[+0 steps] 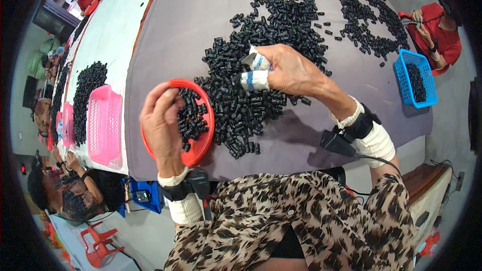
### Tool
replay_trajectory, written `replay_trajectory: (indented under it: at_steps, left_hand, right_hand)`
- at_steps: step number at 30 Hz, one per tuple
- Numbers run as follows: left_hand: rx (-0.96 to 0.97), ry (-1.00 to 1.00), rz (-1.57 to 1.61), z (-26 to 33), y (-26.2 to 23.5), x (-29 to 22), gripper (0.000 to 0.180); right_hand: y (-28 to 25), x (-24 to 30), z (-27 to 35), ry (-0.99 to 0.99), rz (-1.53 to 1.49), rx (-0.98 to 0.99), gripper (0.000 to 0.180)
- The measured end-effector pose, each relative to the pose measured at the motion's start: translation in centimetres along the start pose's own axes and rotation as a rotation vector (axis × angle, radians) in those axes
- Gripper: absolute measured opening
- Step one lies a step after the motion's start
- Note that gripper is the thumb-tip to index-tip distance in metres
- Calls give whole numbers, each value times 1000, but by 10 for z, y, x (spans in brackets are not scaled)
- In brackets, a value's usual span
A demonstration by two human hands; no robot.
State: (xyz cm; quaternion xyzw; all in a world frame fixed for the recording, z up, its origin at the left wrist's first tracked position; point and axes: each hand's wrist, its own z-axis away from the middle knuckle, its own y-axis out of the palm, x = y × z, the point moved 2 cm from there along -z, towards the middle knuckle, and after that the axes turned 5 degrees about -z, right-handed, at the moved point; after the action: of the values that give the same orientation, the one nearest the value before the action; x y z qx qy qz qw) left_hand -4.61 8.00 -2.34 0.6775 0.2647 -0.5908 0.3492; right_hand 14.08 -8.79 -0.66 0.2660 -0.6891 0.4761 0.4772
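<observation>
My left hand (pixel 163 125) is over the left side of a red round basin (pixel 203 145), its fingers loosely bent and apart, with nothing visible in them; the fingertips are slightly blurred. Small black cylindrical plastic parts (pixel 193 118) lie inside the basin. My right hand (pixel 291 70) is above a large heap of the same black parts (pixel 241 105). White and blue tape wraps its thumb and forefinger, which are bent toward each other. Against the dark heap, whatever is between those fingertips cannot be made out.
Grey cloth (pixel 170 35) covers the table. A blue basket (pixel 416 80) with black parts stands at the right edge, a pink basket (pixel 104 125) at the left. Other people sit around the tables. A cable runs from the device on my right wrist (pixel 346 138).
</observation>
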Motion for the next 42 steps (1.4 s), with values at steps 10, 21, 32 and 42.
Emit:
replay_trajectory:
  at_steps: [10, 21, 32, 42]
  left_hand:
    - [365, -17, -634, 22, 12, 35, 17]
    - [1013, 72, -1185, 63, 14, 64, 53]
    - [785, 122, -1459, 80, 10, 85, 65]
    - [685, 57, -1189, 79, 34, 97, 68]
  right_hand:
    - [-4, -16, 4, -3, 28, 27, 21]
    - [2, -26, 25, 135, -15, 99, 16]
    - [92, -84, 113, 643, -275, 406, 21]
    - [131, -84, 100, 691, -608, -30, 31]
